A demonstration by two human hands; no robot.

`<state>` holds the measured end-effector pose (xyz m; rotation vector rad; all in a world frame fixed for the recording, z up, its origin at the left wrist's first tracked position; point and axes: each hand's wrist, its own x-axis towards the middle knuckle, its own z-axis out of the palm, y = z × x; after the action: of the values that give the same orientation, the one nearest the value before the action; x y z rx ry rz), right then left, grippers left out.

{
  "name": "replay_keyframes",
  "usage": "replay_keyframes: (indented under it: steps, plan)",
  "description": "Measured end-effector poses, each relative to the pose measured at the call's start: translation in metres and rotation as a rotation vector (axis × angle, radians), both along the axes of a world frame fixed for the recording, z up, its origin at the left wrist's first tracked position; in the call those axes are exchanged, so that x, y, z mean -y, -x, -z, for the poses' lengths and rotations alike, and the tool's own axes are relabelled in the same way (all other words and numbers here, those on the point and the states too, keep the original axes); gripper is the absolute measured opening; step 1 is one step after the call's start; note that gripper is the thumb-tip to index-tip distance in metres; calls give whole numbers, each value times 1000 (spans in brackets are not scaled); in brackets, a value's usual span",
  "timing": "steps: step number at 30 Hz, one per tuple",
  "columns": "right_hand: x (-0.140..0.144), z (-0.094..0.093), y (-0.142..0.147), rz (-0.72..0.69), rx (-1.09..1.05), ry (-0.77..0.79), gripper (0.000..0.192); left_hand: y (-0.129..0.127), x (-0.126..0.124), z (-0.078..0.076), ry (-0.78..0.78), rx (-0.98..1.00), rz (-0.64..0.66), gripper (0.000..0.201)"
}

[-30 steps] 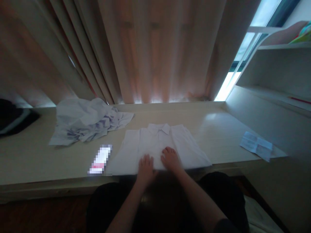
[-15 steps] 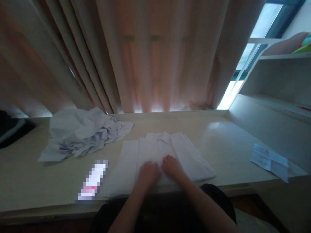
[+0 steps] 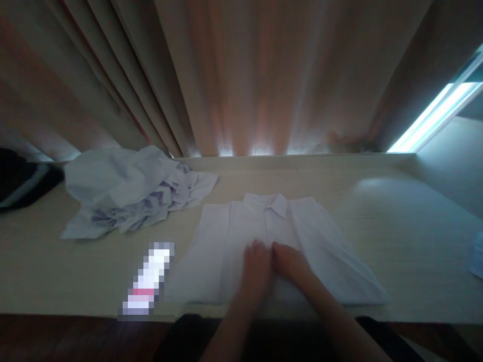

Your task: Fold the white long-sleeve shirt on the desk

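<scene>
A white collared shirt (image 3: 207, 251) lies front side up on the table, its sleeves spread to both sides and its collar pointing away from me. My left hand (image 3: 257, 266) rests on the middle of the shirt front, fingers bent together at the front opening and somewhat blurred. Close beside it, my right hand (image 3: 292, 262) is closed, with thumb and fingers pinching the cloth along the same opening. Whatever small part sits between the fingertips is hidden.
A crumpled white cloth heap (image 3: 124, 191) lies at the back left of the table (image 3: 320, 176). A pixelated oblong item (image 3: 149, 279) is left of the shirt. A dark item (image 3: 26, 183) is at the far left. Curtains (image 3: 264, 75) hang behind; folded paper (image 3: 476, 256) shows at right.
The view has shifted nearer and to the left, so the shelf at right has left the picture. Both hands stay on the shirt front, the left now closer against the right.
</scene>
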<state>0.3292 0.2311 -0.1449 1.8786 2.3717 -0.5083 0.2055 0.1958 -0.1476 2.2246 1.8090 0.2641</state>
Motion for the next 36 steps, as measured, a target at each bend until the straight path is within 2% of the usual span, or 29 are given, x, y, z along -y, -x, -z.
replay_keyframes:
  steps: [3,7,11,18,22,27,32,36]
  plan:
    - [0,0,-2,3,-5,15,21,-4,0,-3,-30,53,25,30]
    - [2,-4,-7,13,-8,35,21,-1,3,-5,-43,27,-38,21]
    - [2,-7,-12,47,-75,44,17,3,10,-2,-40,0,-83,26]
    - [6,-8,-14,101,-160,69,19,-3,14,0,164,18,-141,48]
    - [4,-16,-17,125,-260,66,19,-6,9,-4,194,75,-126,44]
    - [0,-24,-26,173,-209,9,18,-6,8,0,223,107,-145,34]
    - [6,-15,-21,110,-146,75,23,-7,10,8,226,199,-151,37]
    - [5,-8,-14,104,-124,90,32,-6,8,10,203,299,-98,35]
